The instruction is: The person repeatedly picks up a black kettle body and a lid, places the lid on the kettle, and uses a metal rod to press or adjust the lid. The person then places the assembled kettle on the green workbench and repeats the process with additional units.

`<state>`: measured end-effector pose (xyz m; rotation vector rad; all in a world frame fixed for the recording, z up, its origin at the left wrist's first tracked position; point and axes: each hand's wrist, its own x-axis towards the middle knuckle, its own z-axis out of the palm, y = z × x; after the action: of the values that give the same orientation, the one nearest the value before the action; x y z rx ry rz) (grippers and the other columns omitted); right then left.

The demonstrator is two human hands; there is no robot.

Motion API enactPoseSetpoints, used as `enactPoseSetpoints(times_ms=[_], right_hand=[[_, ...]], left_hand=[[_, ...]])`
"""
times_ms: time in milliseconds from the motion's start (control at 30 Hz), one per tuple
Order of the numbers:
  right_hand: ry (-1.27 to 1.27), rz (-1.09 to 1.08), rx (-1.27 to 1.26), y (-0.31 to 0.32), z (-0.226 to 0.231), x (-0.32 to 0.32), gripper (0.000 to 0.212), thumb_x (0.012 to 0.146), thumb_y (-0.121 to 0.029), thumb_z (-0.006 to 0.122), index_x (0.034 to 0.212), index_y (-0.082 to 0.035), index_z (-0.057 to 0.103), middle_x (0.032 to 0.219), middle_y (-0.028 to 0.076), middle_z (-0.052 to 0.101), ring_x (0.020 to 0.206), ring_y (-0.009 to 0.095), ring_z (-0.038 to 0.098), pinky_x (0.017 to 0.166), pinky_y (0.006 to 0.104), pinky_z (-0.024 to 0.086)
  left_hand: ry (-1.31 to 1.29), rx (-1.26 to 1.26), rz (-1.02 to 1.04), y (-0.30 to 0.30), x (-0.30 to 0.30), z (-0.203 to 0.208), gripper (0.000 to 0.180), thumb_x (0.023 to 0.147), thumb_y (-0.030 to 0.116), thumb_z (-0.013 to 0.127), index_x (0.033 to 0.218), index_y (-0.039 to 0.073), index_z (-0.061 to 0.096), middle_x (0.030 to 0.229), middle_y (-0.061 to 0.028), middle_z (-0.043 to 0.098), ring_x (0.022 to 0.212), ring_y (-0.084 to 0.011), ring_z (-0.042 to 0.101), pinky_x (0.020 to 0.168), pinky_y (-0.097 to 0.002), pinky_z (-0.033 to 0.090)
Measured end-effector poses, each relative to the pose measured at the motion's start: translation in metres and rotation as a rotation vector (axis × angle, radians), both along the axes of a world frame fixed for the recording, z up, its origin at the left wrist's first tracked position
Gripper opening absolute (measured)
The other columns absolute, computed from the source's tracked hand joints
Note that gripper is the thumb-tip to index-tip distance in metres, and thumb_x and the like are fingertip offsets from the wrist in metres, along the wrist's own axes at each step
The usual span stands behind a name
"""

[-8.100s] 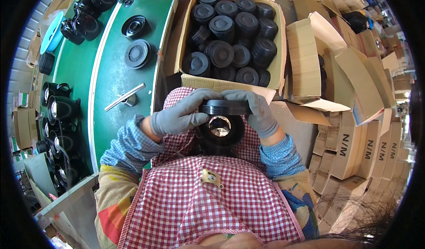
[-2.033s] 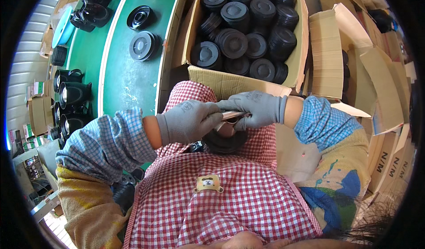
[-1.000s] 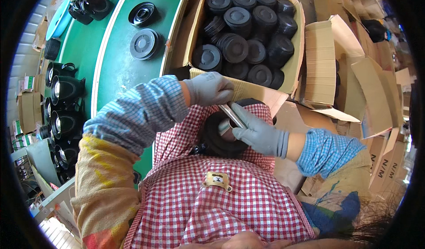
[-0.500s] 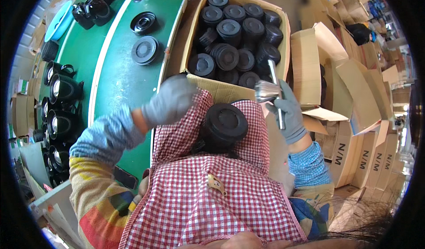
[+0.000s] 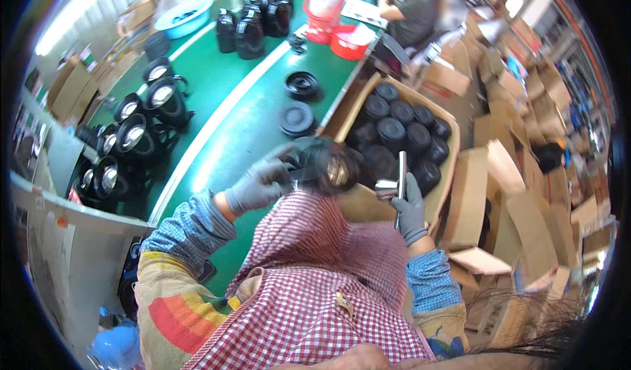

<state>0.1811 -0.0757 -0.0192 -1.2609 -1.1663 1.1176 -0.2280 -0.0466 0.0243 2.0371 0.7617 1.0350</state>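
Observation:
My gloved left hand (image 5: pixel 261 185) is closed on the handle side of a black jug (image 5: pixel 322 166), above my lap by the table's edge. The jug is tilted and blurred by motion, with a shiny round metal part facing right. In my gloved right hand (image 5: pixel 411 211) is a metal tool (image 5: pixel 389 189), a straight bar crossing a short bell-shaped head. That hand is closed round it at the near side of a carton (image 5: pixel 449 204) of round black lids or caps (image 5: pixel 392 131).
On the green table (image 5: pixel 217 173) at left stand several black jugs (image 5: pixel 164 97). Two round black parts (image 5: pixel 297 119) lie nearer the carton. Red containers (image 5: pixel 325 8) and a blue basin (image 5: pixel 184 16) are farther off. Open cartons (image 5: pixel 467 199) crowd the right; a person (image 5: pixel 415 15) sits ahead.
The black jug has gone from upright on my lap to raised and tilted in my left hand. My right hand keeps the metal tool. The view has swung left and up.

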Motion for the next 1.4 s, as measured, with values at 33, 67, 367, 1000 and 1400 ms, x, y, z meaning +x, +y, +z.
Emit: enactPoseSetpoints(times_ms=[33, 67, 367, 1000, 1400], right_hand=[[-0.066, 0.095, 0.039, 0.020, -0.023, -0.003, 0.082, 0.078, 0.012, 0.054, 0.156, 0.004, 0.033, 0.139, 0.013, 0.056, 0.118, 0.020, 0.059, 0.095, 0.0294, 0.052], [-0.198, 0.187, 0.148, 0.036, -0.019, -0.035, 0.079, 0.079, 0.011, 0.055, 0.155, 0.003, 0.035, 0.136, 0.013, 0.058, 0.119, 0.018, 0.060, 0.096, 0.0303, 0.052], [-0.725, 0.645, 0.426, 0.129, -0.081, -0.292, 0.077, 0.083, -0.006, 0.057, 0.157, -0.009, 0.035, 0.144, 0.024, 0.052, 0.130, 0.043, 0.051, 0.111, 0.0479, 0.043], [-0.512, 0.256, -0.145, 0.076, -0.035, -0.100, 0.047, 0.095, -0.011, 0.062, 0.139, 0.005, 0.056, 0.132, 0.023, 0.064, 0.120, 0.031, 0.065, 0.103, 0.0390, 0.050], [-0.460, 0.125, -0.155, 0.019, -0.030, -0.038, 0.047, 0.097, -0.009, 0.061, 0.142, 0.004, 0.054, 0.135, 0.019, 0.064, 0.123, 0.027, 0.063, 0.104, 0.0366, 0.050]], left_hand=[[-0.272, -0.323, 0.116, 0.007, -0.019, 0.006, 0.032, 0.087, 0.012, 0.073, 0.118, 0.010, 0.066, 0.143, -0.0128, 0.055, 0.124, -0.0255, 0.058, 0.100, -0.0451, 0.051], [-0.550, -0.644, 0.228, 0.015, -0.036, 0.011, 0.034, 0.094, 0.014, 0.069, 0.127, 0.011, 0.064, 0.138, -0.0084, 0.059, 0.120, -0.0200, 0.060, 0.099, -0.0439, 0.052], [-0.642, -0.225, 0.844, 0.266, -0.201, -0.086, 0.032, 0.099, 0.017, 0.067, 0.124, 0.002, 0.052, 0.111, -0.0094, 0.060, 0.096, -0.0181, 0.061, 0.082, -0.0321, 0.057], [0.866, 0.020, 1.426, 0.364, -0.280, 0.039, 0.043, 0.080, 0.034, 0.075, 0.114, 0.008, 0.070, 0.130, -0.0170, 0.059, 0.120, -0.0335, 0.059, 0.101, -0.0424, 0.047], [1.088, -0.240, 1.428, 0.304, -0.398, 0.053, 0.043, 0.095, 0.019, 0.056, 0.137, 0.028, 0.064, 0.137, -0.0119, 0.064, 0.127, -0.0299, 0.061, 0.110, -0.0423, 0.045]])
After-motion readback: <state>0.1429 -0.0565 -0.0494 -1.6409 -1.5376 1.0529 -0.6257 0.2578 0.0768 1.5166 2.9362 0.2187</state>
